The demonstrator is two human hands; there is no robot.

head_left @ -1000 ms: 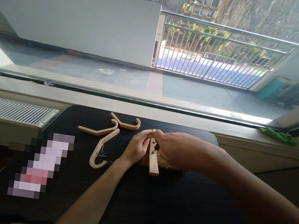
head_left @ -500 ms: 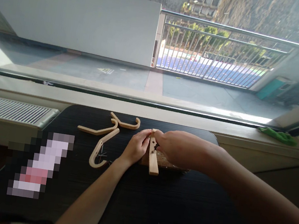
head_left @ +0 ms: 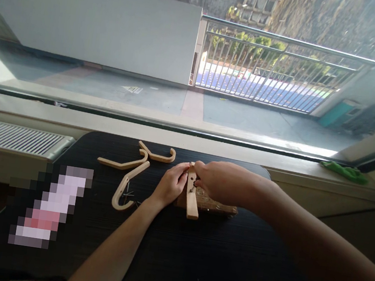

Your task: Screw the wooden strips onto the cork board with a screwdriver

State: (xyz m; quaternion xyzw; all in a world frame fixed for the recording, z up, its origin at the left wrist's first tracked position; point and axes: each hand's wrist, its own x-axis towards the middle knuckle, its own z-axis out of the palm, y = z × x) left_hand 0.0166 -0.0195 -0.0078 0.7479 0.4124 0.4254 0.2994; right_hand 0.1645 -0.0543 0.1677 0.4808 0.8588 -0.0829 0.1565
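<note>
A few thin metal fasteners [head_left: 128, 194], screws or nails, too small for me to tell, lie inside the bend of the nearest wooden hook [head_left: 118, 192] on the black desk [head_left: 224, 268]. Beyond it lie a second hook [head_left: 116, 165] and a third hook [head_left: 162, 158], close together, all well to the left of the work.

The wooden strip [head_left: 193, 208] rests across a rough brown block [head_left: 218, 206], its near end jutting out past the block's front edge. A dark hole [head_left: 192, 179] shows in its face, and nearer the person a small metal screw [head_left: 191, 191] stands up from it.

The left hand [head_left: 169, 184] lies along the left side of the strip, its fingers close together and reaching toward the far end; I can't tell from here how firmly they grip. The right hand [head_left: 219, 179] comes over from the other side, its fingers curled in and clamped on a small dark tool [head_left: 195, 184], mostly hidden, just by the screw.

Off to the left, a blurred pale patch [head_left: 55, 200] covers something on the desk. A green cloth [head_left: 344, 172] lies on the windowsill [head_left: 174, 137], and a white radiator [head_left: 15, 137] stands beside the desk.
</note>
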